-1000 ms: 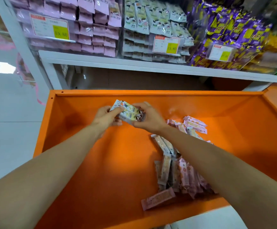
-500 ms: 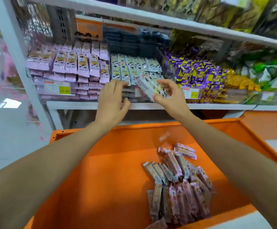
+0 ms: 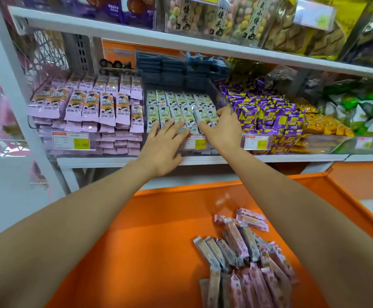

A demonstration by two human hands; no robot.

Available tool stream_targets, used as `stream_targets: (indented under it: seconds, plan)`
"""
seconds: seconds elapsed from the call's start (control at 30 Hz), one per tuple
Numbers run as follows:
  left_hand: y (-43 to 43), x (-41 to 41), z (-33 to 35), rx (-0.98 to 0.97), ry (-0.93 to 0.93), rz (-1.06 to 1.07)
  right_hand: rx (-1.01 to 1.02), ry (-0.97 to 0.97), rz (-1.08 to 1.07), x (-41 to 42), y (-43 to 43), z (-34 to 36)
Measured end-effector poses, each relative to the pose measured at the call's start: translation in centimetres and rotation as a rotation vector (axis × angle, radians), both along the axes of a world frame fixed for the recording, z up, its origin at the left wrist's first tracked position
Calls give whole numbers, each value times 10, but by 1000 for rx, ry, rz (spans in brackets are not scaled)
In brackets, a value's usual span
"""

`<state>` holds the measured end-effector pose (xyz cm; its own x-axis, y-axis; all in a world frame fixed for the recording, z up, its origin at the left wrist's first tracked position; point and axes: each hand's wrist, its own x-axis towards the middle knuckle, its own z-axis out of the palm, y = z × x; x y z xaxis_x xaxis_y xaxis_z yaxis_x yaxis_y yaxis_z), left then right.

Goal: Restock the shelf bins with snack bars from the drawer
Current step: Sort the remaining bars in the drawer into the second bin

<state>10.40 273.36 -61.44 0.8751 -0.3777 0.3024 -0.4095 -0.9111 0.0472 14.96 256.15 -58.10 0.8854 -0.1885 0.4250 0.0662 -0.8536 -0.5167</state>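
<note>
Now moved onto the white snack bars in the bin: left hand flat, open; right hand loosely pressing, gripping nothing.

An open drawer is set below and in front of the shelf, with loose snack bars heaped in its right half. Three clear bins are ranged on the shelf: the left bin, the middle bin and the right bin. Both hands, the left hand and the right hand, are laid on the front row of packets in the middle bin.
</note>
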Motion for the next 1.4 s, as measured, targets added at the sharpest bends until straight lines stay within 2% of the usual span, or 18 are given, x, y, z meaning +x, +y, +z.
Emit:
stream_targets:
  seconds: [0.27,0.37,0.43,0.5,0.57,0.67,0.77,0.83,0.9,0.97,1.0,1.03,1.07,1.1,1.13,1.23,1.37,1.4]
  plan:
    - [-1,4,-10,-52,-80,-6,-75,32,38,11,2,-15]
    - [0,1,-14,-74,-166,-33,-68,-169,121,5,-4,-24]
    - [-3,-4,-19,-131,-258,-58,-1,-357,292,-6,-8,-30]
    - [-9,-14,-28,-196,-340,-86,66,-381,488,-24,-9,-41]
    - [-16,-26,-47,-215,-368,-111,77,-299,592,-41,-11,-62]
    - [-25,-45,-92,-193,-257,-139,76,-61,614,-59,-25,-112]
    - [-29,-62,-144,-160,-31,-186,31,226,570,-72,-52,-167]
    - [-30,-79,-163,-49,158,-236,-60,461,545,-78,-72,-200]
    - [-41,-78,-238,27,279,-237,-188,651,523,-85,-89,-230]
    - [-50,-62,-372,38,334,-96,-285,746,522,-90,-104,-256]
    - [-58,-58,-409,73,369,-117,-351,768,523,-92,-109,-267]
    - [-64,-60,-415,227,494,-238,-425,776,526,-93,-114,-278]
    - [-71,-74,-393,231,664,-305,-495,789,536,-94,-117,-286]
    - [-86,-90,-357,192,716,-388,-552,817,545,-94,-119,-293]
    - [-94,-98,-317,128,696,-376,-588,840,551,-94,-120,-297]
    - [-96,-103,-288,220,665,-346,-616,813,589,-90,-121,-305]
    - [-96,-101,-308,271,608,-327,-578,774,667,-91,-117,-306]
    - [-88,-99,-307,231,558,-316,-576,783,674,-91,-115,-306]
